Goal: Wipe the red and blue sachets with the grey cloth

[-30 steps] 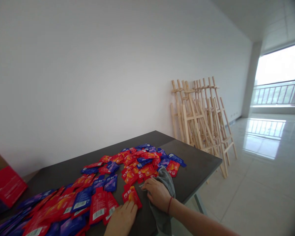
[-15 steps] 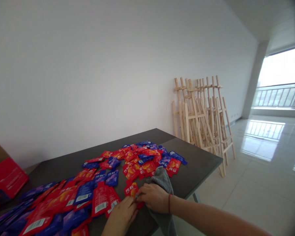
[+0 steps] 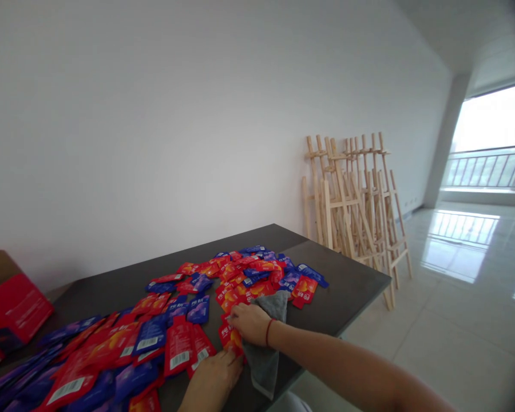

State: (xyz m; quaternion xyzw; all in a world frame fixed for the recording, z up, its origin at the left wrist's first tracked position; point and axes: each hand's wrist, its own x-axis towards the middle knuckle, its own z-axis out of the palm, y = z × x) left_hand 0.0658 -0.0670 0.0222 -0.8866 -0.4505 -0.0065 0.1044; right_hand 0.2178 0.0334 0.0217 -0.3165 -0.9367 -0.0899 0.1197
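Many flat red and blue packets [image 3: 184, 312] lie spread over a dark table [image 3: 347, 286]. My right hand [image 3: 251, 322] rests palm down on a grey cloth [image 3: 266, 349], fingers curled and pressing it against a red packet [image 3: 229, 337] near the front edge. A red string circles that wrist. My left hand [image 3: 212, 380] lies at the bottom of the view, fingertips flat on the near end of the same red packet. The cloth's near end hangs toward the table's front edge.
A red box [image 3: 15, 309] stands at the table's far left. Several wooden easels [image 3: 356, 200] lean against the white wall beyond the table's right end. Glossy tiled floor stretches right toward a bright window with a railing.
My right hand slid left and away from me with the cloth, onto the packets. My left hand stayed on the red packet. The view shifted slightly.
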